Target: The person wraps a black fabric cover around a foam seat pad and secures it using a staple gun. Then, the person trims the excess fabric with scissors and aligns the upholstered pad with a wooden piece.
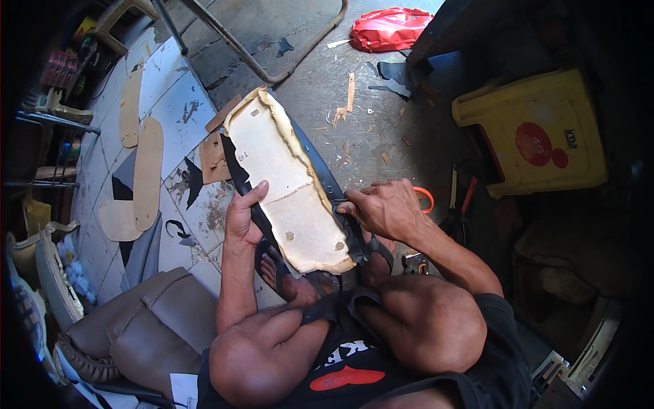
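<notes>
A long board (286, 211) with a pale underside, yellowish foam along its edges and black covering material (325, 177) around it is held tilted above my feet. My left hand (244, 217) grips its left side, thumb over the edge. My right hand (381, 208) has its fingers pinched at the black material on the right edge; whether a small tool is there too, I cannot tell. An orange handle loop (428, 199) shows just beyond that hand, partly hidden by it.
Cut plywood pieces (146, 177) and dark scraps lie on tiles at left, near brown cushions (143, 327). A metal tube frame (266, 73) and red bag (388, 31) are beyond. A yellow plastic stool (524, 129) and long-handled tools (468, 198) are at right.
</notes>
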`<state>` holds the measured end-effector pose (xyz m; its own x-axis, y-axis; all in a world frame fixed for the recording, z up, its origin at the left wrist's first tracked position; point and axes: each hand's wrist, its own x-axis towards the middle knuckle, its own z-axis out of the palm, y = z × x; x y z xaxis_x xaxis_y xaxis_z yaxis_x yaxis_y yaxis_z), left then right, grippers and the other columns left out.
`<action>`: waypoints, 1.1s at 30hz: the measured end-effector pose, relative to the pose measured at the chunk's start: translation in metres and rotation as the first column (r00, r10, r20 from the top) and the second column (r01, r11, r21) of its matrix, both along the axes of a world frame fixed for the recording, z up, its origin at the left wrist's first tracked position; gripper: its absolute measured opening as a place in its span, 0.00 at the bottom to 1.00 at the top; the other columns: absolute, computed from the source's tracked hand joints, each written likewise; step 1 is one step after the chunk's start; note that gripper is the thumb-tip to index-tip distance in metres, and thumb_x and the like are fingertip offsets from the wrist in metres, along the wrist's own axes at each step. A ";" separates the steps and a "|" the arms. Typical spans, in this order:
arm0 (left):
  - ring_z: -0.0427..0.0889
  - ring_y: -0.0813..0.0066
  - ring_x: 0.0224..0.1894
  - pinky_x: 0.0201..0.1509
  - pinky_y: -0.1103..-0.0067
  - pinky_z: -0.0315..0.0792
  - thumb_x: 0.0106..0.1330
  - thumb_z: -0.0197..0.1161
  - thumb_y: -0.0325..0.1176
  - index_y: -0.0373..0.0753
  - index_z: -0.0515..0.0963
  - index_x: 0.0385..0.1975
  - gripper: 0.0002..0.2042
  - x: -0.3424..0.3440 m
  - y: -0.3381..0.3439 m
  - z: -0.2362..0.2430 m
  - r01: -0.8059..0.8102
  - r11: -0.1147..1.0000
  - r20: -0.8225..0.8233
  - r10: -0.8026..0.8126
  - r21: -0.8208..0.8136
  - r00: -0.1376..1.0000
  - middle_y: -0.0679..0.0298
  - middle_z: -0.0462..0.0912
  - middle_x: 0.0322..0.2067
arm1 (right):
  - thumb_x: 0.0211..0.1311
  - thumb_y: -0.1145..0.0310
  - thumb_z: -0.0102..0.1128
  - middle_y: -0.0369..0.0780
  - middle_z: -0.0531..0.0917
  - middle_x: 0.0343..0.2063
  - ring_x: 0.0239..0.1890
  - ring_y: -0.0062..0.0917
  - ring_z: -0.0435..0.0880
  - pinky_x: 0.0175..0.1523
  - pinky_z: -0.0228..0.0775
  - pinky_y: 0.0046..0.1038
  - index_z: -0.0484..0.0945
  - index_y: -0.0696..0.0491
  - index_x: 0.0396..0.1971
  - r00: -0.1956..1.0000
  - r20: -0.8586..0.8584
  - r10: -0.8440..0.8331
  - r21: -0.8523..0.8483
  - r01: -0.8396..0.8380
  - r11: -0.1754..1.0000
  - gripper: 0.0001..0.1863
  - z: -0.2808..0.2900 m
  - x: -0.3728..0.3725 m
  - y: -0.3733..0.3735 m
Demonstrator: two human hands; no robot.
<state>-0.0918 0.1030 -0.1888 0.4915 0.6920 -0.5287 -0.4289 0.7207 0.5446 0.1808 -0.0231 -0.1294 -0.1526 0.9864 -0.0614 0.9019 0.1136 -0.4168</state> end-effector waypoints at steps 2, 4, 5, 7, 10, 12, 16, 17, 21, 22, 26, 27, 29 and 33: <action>0.84 0.53 0.59 0.65 0.59 0.79 0.67 0.65 0.21 0.30 0.67 0.68 0.28 0.001 -0.001 0.001 0.011 1.000 0.006 -0.011 0.009 1.000 0.49 0.81 0.59 | 0.72 0.45 0.58 0.45 0.83 0.16 0.23 0.41 0.86 0.26 0.74 0.42 0.82 0.51 0.22 0.999 0.029 0.023 -0.008 -0.022 1.000 0.26 -0.001 -0.001 0.002; 0.84 0.53 0.59 0.65 0.59 0.79 0.67 0.65 0.21 0.31 0.67 0.68 0.28 0.000 -0.003 0.002 0.028 0.998 -0.011 -0.028 0.047 1.000 0.48 0.81 0.59 | 0.72 0.44 0.57 0.45 0.83 0.16 0.23 0.40 0.87 0.26 0.74 0.42 0.82 0.51 0.20 0.997 0.074 0.039 -0.025 -0.037 0.999 0.27 -0.001 -0.004 0.002; 0.84 0.53 0.59 0.65 0.59 0.79 0.68 0.64 0.21 0.31 0.67 0.68 0.28 -0.001 -0.002 0.003 0.034 0.999 -0.002 -0.034 0.022 0.999 0.48 0.81 0.59 | 0.72 0.44 0.57 0.45 0.82 0.15 0.22 0.40 0.86 0.26 0.73 0.41 0.82 0.52 0.19 0.998 0.047 0.044 -0.050 -0.042 0.998 0.28 0.001 -0.003 0.004; 0.84 0.53 0.59 0.65 0.59 0.79 0.68 0.64 0.22 0.31 0.67 0.68 0.28 -0.002 0.003 0.005 0.051 0.998 0.023 -0.050 -0.028 0.998 0.49 0.81 0.59 | 0.73 0.44 0.56 0.44 0.82 0.14 0.20 0.39 0.84 0.25 0.70 0.40 0.82 0.53 0.19 0.999 -0.001 0.050 -0.101 -0.050 0.994 0.30 0.007 0.000 0.008; 0.83 0.49 0.60 0.67 0.59 0.77 0.71 0.62 0.25 0.27 0.65 0.68 0.27 -0.007 -0.002 0.004 0.037 0.995 0.094 -0.028 -0.091 0.995 0.42 0.79 0.60 | 0.74 0.43 0.55 0.44 0.78 0.13 0.17 0.38 0.79 0.25 0.67 0.39 0.82 0.55 0.19 0.816 -0.568 -0.106 -0.338 -0.114 0.934 0.31 0.000 0.013 0.012; 0.83 0.48 0.60 0.68 0.58 0.77 0.71 0.63 0.26 0.25 0.65 0.68 0.27 -0.013 0.002 -0.011 0.020 0.992 0.097 -0.008 -0.126 0.995 0.42 0.79 0.59 | 0.75 0.42 0.55 0.45 0.75 0.12 0.16 0.38 0.75 0.25 0.63 0.40 0.82 0.55 0.19 0.630 -0.729 -0.269 -0.399 -0.072 0.914 0.32 -0.006 0.007 0.010; 0.82 0.48 0.61 0.68 0.57 0.76 0.71 0.64 0.26 0.27 0.65 0.68 0.28 -0.005 0.007 -0.012 -0.004 0.998 0.089 0.010 -0.067 0.996 0.43 0.79 0.60 | 0.74 0.42 0.55 0.45 0.79 0.14 0.20 0.43 0.81 0.26 0.66 0.43 0.81 0.52 0.22 0.890 -0.416 -0.188 -0.213 0.106 0.971 0.29 -0.006 0.009 0.000; 0.82 0.48 0.61 0.69 0.57 0.76 0.70 0.64 0.26 0.27 0.66 0.68 0.28 -0.007 0.010 -0.007 -0.007 1.000 0.072 0.009 -0.027 0.997 0.43 0.79 0.60 | 0.74 0.42 0.55 0.44 0.81 0.15 0.21 0.43 0.82 0.26 0.68 0.43 0.82 0.51 0.24 0.941 -0.316 -0.119 -0.155 0.073 0.985 0.28 0.001 0.011 -0.004; 0.81 0.48 0.63 0.70 0.56 0.74 0.71 0.63 0.26 0.29 0.65 0.70 0.28 -0.013 0.013 -0.001 -0.019 1.000 0.020 0.018 0.016 1.000 0.44 0.78 0.62 | 0.73 0.42 0.55 0.43 0.83 0.16 0.25 0.41 0.87 0.27 0.73 0.43 0.83 0.48 0.27 0.999 -0.045 0.012 -0.035 -0.014 0.999 0.25 0.014 0.007 -0.008; 0.80 0.48 0.63 0.71 0.56 0.74 0.71 0.63 0.26 0.29 0.64 0.70 0.28 -0.013 0.013 -0.001 -0.018 1.000 0.023 0.017 0.009 1.000 0.44 0.78 0.62 | 0.73 0.42 0.55 0.43 0.83 0.16 0.25 0.41 0.87 0.27 0.73 0.42 0.83 0.48 0.27 1.000 0.001 0.022 -0.008 -0.022 1.000 0.25 0.014 0.005 -0.006; 0.80 0.48 0.64 0.71 0.56 0.73 0.71 0.62 0.26 0.29 0.63 0.71 0.28 -0.013 0.011 0.005 -0.036 0.999 0.045 0.036 0.010 0.998 0.43 0.77 0.63 | 0.73 0.43 0.56 0.43 0.84 0.17 0.23 0.40 0.87 0.26 0.74 0.41 0.83 0.49 0.25 0.994 0.082 0.072 -0.024 -0.070 0.997 0.26 0.013 0.003 0.004; 0.80 0.47 0.64 0.71 0.56 0.73 0.72 0.61 0.26 0.29 0.63 0.71 0.28 -0.011 0.009 0.004 -0.035 0.999 0.037 0.034 0.011 0.999 0.43 0.77 0.63 | 0.73 0.44 0.57 0.43 0.84 0.17 0.22 0.40 0.87 0.26 0.73 0.41 0.83 0.50 0.24 0.992 0.093 0.080 -0.027 -0.077 0.997 0.26 0.010 0.002 0.003; 0.80 0.47 0.64 0.71 0.56 0.73 0.72 0.61 0.26 0.29 0.64 0.71 0.28 -0.011 0.010 0.003 -0.013 0.999 0.072 0.016 -0.041 0.997 0.43 0.77 0.63 | 0.73 0.44 0.57 0.43 0.83 0.16 0.21 0.39 0.86 0.25 0.73 0.40 0.83 0.51 0.22 0.996 0.031 0.081 -0.021 -0.080 0.997 0.27 0.008 0.004 0.003; 0.79 0.47 0.64 0.72 0.55 0.72 0.72 0.61 0.26 0.29 0.64 0.70 0.28 -0.014 0.008 0.005 0.014 0.984 0.166 0.016 -0.178 0.986 0.42 0.77 0.63 | 0.74 0.44 0.57 0.43 0.81 0.14 0.18 0.37 0.84 0.23 0.70 0.37 0.83 0.52 0.20 0.817 -0.561 -0.135 -0.326 -0.067 0.943 0.29 0.006 0.011 0.006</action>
<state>-0.1059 0.1111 -0.1837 0.5825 0.5944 -0.5545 -0.5032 0.7994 0.3283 0.1920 -0.0171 -0.1235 -0.2262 0.9322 -0.2826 0.4904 -0.1417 -0.8599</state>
